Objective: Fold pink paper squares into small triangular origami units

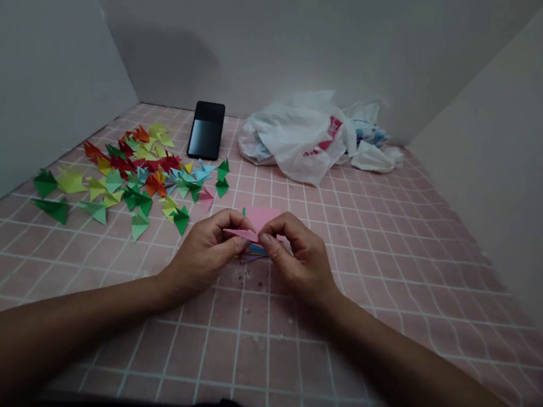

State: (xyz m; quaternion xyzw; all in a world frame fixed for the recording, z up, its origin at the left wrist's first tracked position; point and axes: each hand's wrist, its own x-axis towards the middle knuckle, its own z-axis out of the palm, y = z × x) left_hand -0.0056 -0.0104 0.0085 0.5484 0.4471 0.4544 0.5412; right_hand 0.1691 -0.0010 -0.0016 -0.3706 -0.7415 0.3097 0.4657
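Observation:
Between my two hands is a piece of folded pink paper (241, 233), narrow and pointed toward the left. My left hand (210, 241) pinches its left part between thumb and fingers. The fingers of my right hand (297, 253) are closed on its right part, which they mostly hide. Just beneath and behind lies a stack of coloured paper sheets (262, 217) with a pink one on top; blue edges show below it. To the left spreads a pile of small folded paper pieces (138, 198) in green, yellow, red, orange and light blue.
A black phone (206, 130) leans upright at the back. Right of it lies a crumpled white plastic bag (301, 133) with red print, beside more crumpled plastic (373, 144). A pink checked cloth (385, 327) covers the table, with pale walls on three sides.

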